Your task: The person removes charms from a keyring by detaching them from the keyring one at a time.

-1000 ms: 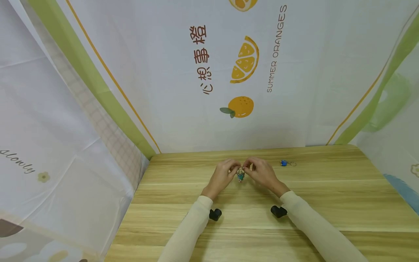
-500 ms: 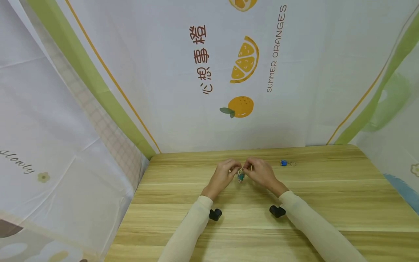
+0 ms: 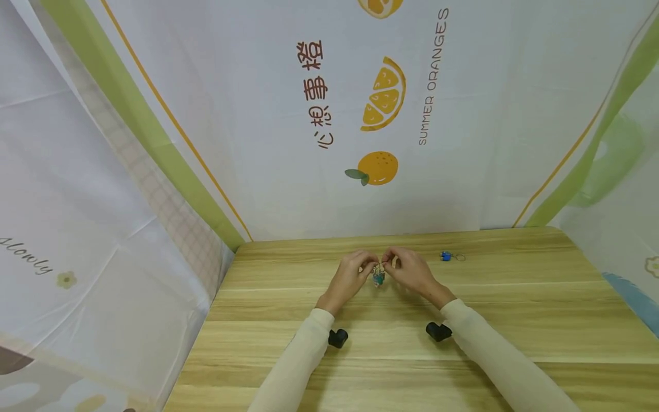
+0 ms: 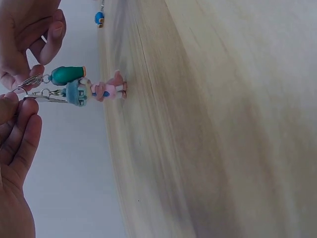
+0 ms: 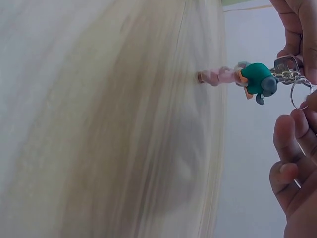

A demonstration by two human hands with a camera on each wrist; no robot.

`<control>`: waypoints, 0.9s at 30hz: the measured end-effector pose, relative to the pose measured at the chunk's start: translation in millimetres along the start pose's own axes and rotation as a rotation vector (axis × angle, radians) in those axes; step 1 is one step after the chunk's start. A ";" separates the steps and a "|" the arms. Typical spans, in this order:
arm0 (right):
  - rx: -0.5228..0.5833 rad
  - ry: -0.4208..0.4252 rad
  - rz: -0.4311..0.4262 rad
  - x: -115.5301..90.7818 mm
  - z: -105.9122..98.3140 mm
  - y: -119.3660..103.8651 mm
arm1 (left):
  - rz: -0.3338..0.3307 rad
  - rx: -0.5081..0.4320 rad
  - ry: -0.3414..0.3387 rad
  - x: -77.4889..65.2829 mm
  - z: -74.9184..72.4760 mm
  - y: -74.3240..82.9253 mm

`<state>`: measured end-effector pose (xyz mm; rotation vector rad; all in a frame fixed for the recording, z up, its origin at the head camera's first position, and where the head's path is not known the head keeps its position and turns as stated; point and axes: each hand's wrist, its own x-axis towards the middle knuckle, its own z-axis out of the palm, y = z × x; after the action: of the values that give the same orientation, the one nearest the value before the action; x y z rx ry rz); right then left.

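Observation:
Above the far half of the table, my left hand and right hand meet at a small keychain. In the right wrist view, my right thumb and fingertip pinch a thin metal key ring. Fingertips of my left hand pinch the metal clasps and links beside it. From these dangle a green charm with a grey head and a pink figurine with a blue-green hat. A flat metal piece hangs there too. Fingers hide part of the ring.
A blue charm with its own ring lies on the table right of my hands. Black wrist mounts sit under both forearms. A white printed cloth hangs behind the table's back edge.
Both hands stay in nearly the same place, with only slight shifts of the right hand. The hanging charms have turned a little. The blue charm has not moved.

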<state>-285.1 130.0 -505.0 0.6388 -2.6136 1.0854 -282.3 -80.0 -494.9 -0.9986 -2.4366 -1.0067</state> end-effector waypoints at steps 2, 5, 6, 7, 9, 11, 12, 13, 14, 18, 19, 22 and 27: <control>0.007 -0.003 0.001 -0.1 -0.2 0.9 | -0.009 0.004 -0.005 0.0 0.0 0.4; 0.021 -0.015 0.004 -0.4 -1.9 0.6 | -0.020 0.013 -0.014 0.0 -0.5 1.4; 0.030 -0.022 0.006 -0.5 -2.6 0.6 | -0.022 0.014 -0.016 0.1 -0.8 1.9; 0.041 -0.031 0.007 -0.6 -3.5 0.5 | -0.022 0.015 -0.019 0.2 -1.0 2.2; 0.063 -0.050 0.010 -0.1 -4.8 0.5 | -0.018 0.016 -0.020 0.3 -0.9 2.5; 0.086 -0.069 0.012 0.1 -5.6 1.2 | -0.011 0.011 -0.020 0.4 -0.5 2.3; 0.097 -0.077 0.011 0.3 -5.9 1.7 | -0.010 0.008 -0.021 0.4 -0.2 2.3; 0.102 -0.085 0.008 0.4 -6.1 2.1 | -0.008 0.008 -0.023 0.3 -0.2 2.2; 0.111 -0.094 0.010 0.5 -6.2 2.3 | -0.007 0.004 -0.024 0.2 -0.2 2.1; 0.135 -0.141 0.025 0.7 -7.3 2.5 | 0.001 0.001 -0.034 0.1 -0.6 2.5; 0.138 -0.154 0.028 0.8 -7.5 2.5 | 0.004 0.000 -0.036 0.2 -0.9 2.9; 0.152 -0.186 0.038 1.6 -7.4 3.1 | 0.013 -0.002 -0.046 0.0 -1.0 3.3; 0.169 -0.205 0.023 1.7 -8.4 3.9 | 0.050 0.004 -0.060 -0.4 0.0 3.0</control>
<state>-288.1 138.0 -500.9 0.7971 -2.7248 1.3238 -279.9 -78.6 -493.7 -1.0975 -2.4475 -0.9682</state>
